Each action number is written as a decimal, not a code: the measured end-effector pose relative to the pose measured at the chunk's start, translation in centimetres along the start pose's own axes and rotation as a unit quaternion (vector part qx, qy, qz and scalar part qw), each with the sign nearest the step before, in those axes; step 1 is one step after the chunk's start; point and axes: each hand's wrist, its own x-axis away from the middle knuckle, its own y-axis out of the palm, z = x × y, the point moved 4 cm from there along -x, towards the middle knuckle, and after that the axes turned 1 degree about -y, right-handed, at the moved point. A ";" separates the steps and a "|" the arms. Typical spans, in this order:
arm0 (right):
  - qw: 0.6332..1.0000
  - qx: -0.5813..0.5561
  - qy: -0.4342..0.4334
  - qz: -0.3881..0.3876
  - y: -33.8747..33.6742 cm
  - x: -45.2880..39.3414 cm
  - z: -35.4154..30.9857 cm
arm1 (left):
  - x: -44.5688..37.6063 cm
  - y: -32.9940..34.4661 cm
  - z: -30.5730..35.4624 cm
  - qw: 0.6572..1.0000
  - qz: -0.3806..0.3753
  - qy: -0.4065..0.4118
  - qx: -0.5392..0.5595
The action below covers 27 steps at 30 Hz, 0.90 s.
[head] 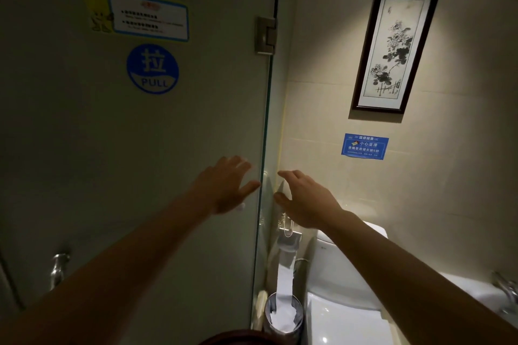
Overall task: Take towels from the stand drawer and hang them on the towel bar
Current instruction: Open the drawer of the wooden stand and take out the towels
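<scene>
Both my arms reach forward toward the free edge of a frosted glass door (140,148). My left hand (227,185) is spread with straight fingers in front of the glass, next to the door's edge. To the right of that edge, my right hand (302,199) is open, fingers extended toward the wall behind the door. Neither hand holds anything. No towel, stand drawer or towel bar shows in this view.
The glass door carries a blue PULL sticker (152,68), a notice label (148,15) and a metal hinge (265,35). Right of it are a toilet (344,297), a paper roll (286,269) trailing into a bin (283,316), a framed picture (395,45), a blue sign (364,146) and a tap (507,291).
</scene>
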 end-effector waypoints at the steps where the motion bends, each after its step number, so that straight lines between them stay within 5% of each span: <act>1: 1.000 -0.004 0.004 -0.002 0.2 0.0 0.2 | 0.0 0.2 0.0 1.000 -0.002 0.000 0.003; 22: 0.998 -0.044 -0.036 -0.031 6.8 22.1 -0.4 | 20.8 6.1 9.4 0.998 -0.040 -0.035 0.019; 27: 0.998 -0.043 -0.019 -0.044 15.9 27.6 0.3 | 27.4 15.2 9.6 0.997 -0.037 -0.031 0.061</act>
